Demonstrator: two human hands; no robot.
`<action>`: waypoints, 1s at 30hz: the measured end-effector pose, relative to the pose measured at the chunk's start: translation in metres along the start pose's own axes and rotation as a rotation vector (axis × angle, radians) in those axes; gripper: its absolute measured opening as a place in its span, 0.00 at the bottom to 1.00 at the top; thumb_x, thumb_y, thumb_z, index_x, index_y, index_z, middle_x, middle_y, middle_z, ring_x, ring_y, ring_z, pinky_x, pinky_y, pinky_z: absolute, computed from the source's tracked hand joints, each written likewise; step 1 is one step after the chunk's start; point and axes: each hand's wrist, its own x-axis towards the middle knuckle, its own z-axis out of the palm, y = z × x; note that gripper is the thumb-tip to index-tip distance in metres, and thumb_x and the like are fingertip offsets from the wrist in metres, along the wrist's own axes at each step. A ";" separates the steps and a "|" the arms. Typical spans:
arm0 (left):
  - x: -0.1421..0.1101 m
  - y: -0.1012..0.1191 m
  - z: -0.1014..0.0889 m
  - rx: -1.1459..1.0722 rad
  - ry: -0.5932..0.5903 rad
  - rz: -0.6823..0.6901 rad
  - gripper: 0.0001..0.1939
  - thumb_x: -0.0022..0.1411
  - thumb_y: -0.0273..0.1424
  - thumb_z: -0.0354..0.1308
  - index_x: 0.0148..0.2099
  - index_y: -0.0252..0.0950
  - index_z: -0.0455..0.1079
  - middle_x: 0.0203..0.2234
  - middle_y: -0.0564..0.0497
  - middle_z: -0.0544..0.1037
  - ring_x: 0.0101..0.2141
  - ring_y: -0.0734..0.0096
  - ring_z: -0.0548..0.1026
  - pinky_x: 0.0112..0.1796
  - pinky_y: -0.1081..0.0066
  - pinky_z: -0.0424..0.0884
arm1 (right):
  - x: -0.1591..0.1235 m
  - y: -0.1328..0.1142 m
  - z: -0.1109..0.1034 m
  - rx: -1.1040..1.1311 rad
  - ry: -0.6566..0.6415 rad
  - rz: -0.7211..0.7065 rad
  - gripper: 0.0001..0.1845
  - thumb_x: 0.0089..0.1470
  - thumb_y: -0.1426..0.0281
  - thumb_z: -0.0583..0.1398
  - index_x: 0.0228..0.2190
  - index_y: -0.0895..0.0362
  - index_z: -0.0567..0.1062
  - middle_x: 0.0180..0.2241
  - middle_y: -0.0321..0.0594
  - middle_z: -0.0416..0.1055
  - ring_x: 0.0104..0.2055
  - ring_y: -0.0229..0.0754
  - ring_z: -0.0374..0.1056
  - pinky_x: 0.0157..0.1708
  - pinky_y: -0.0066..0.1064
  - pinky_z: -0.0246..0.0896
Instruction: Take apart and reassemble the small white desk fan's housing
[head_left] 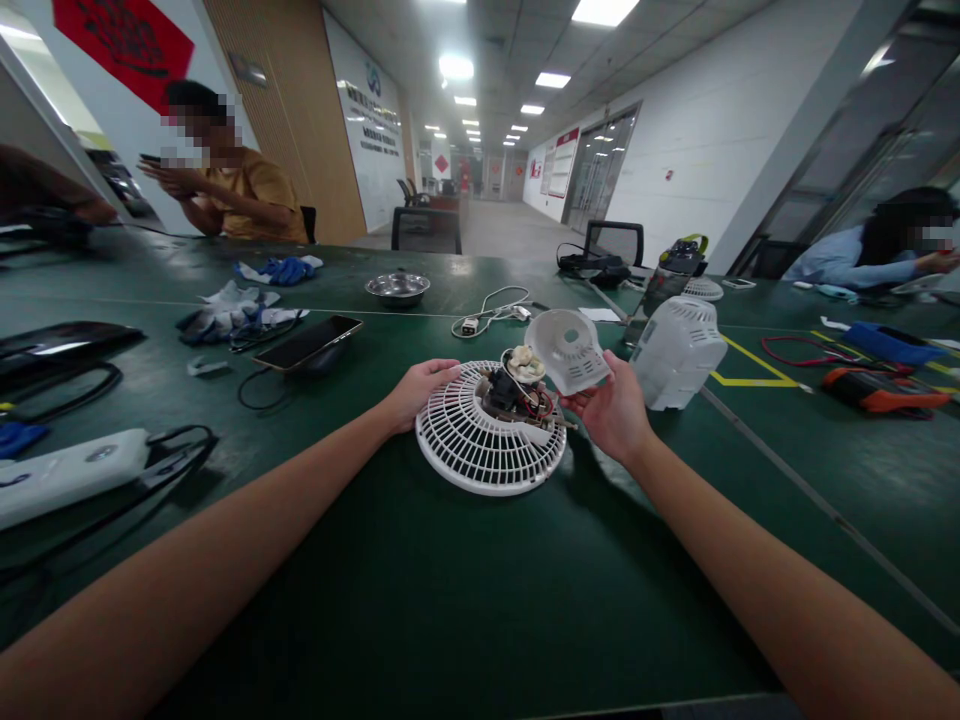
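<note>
A round white fan grille [487, 460] lies on the green table, with a dark fan motor [504, 396] and loose wires at its centre. On top of the motor sits a cream-coloured round part [525, 365]. My left hand [421, 392] grips the grille's left rim, thumb and fingers closed on it. In my right hand [611, 410] is a white plastic motor cover [566, 350], tilted so its hollow side faces me, just right of the motor. A white fan base [679, 352] stands beyond my right hand.
Behind the grille are a metal bowl [397, 289] and a white cable [491, 312]. Leftward lie a phone [309, 343], gloves [225, 318] and a power strip [75, 475]. A bottle [664, 290] and an orange multimeter [885, 388] are to the right. Two people sit across the table.
</note>
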 end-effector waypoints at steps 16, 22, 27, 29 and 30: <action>-0.003 0.003 0.001 0.020 0.003 -0.006 0.18 0.61 0.24 0.66 0.53 0.30 0.72 0.38 0.41 0.82 0.34 0.64 0.82 0.36 0.67 0.80 | -0.007 0.008 0.002 -0.048 -0.078 -0.177 0.22 0.51 0.56 0.65 0.46 0.46 0.69 0.40 0.33 0.74 0.37 0.42 0.70 0.33 0.33 0.66; 0.000 -0.001 -0.001 0.024 -0.008 0.019 0.16 0.62 0.25 0.64 0.52 0.30 0.72 0.39 0.40 0.82 0.33 0.65 0.82 0.36 0.67 0.80 | -0.007 0.009 0.002 -0.054 -0.087 -0.196 0.22 0.51 0.59 0.66 0.46 0.45 0.69 0.40 0.33 0.71 0.34 0.39 0.68 0.31 0.32 0.67; 0.004 -0.005 -0.004 0.015 -0.007 0.015 0.17 0.61 0.25 0.66 0.52 0.31 0.73 0.38 0.41 0.82 0.34 0.65 0.82 0.38 0.66 0.80 | -0.007 0.012 0.002 -0.111 -0.111 -0.234 0.22 0.51 0.59 0.66 0.47 0.45 0.68 0.44 0.34 0.71 0.36 0.41 0.68 0.31 0.34 0.69; 0.004 -0.005 -0.005 0.015 -0.007 0.013 0.18 0.60 0.25 0.66 0.52 0.31 0.73 0.38 0.41 0.82 0.34 0.65 0.82 0.38 0.66 0.80 | -0.008 0.012 0.002 -0.178 -0.129 -0.275 0.24 0.52 0.58 0.66 0.48 0.43 0.67 0.45 0.36 0.71 0.39 0.43 0.69 0.34 0.38 0.71; 0.004 -0.005 -0.005 0.014 -0.009 0.012 0.18 0.60 0.25 0.66 0.53 0.31 0.72 0.39 0.41 0.82 0.34 0.65 0.82 0.38 0.66 0.80 | -0.008 0.012 0.002 -0.219 -0.144 -0.302 0.25 0.52 0.57 0.66 0.50 0.43 0.66 0.45 0.36 0.71 0.40 0.45 0.69 0.35 0.40 0.72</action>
